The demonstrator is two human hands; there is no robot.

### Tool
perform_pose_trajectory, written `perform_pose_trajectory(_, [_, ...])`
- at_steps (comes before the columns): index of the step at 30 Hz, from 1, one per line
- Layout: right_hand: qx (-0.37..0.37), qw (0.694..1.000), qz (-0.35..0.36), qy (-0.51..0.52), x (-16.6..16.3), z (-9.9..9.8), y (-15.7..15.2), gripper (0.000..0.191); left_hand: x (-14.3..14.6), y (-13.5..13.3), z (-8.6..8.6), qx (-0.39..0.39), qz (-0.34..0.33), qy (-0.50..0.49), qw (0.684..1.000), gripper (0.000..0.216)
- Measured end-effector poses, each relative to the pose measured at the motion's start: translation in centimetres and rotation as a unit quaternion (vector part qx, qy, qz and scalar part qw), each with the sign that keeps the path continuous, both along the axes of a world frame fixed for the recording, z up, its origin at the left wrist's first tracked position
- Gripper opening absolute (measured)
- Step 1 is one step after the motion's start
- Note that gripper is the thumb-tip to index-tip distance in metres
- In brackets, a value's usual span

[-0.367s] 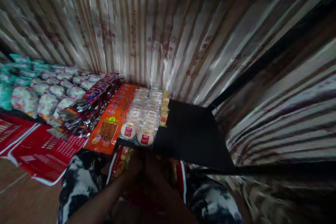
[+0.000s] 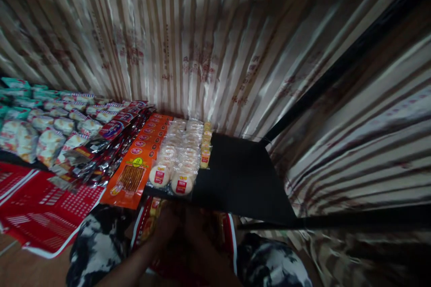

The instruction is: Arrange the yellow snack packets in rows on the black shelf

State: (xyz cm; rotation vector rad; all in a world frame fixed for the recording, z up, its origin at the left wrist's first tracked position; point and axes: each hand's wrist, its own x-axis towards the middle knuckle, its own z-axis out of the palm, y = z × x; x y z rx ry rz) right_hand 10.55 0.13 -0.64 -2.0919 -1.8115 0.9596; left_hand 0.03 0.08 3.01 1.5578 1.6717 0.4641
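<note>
Head view: both hands, left hand [image 2: 167, 226] and right hand [image 2: 195, 233], reach into a red-edged snack carton [image 2: 227, 233] below the black shelf [image 2: 242, 179]; their grip is hidden.

Glossy plastic snack packets [image 2: 175, 161], matt black shelf [image 2: 242, 179], shiny striped curtain [image 2: 202, 45]

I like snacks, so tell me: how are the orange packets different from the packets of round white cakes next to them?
The orange packets are flat, not see-through, and show brown sticks in front. The round white cakes sit in clear wrap with small red labels and look puffy. The orange row lies to the left of the cakes. Both run in overlapping rows on the dark shelf.
</note>
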Motion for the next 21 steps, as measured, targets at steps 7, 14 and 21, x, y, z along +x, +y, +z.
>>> perform_pose_trajectory(7, [0.061,0.993,0.088,0.056,3.3,5.1,-2.9,0.033,0.1,-1.7,2.7,0.087,-0.081,0.029,0.992,0.038])
perform_pose_trajectory(14, [0.1,0.976,0.131,0.141,7.8,9.0,-5.2,0.023,0.3,-3.9,2.6,-0.003,-0.168,-0.086,0.982,0.039])
perform_pose_trajectory(21, [0.142,0.902,-0.125,0.388,11.1,10.3,-2.7,0.047,3.9,-3.1,5.6,0.024,0.019,-0.202,0.979,0.026])
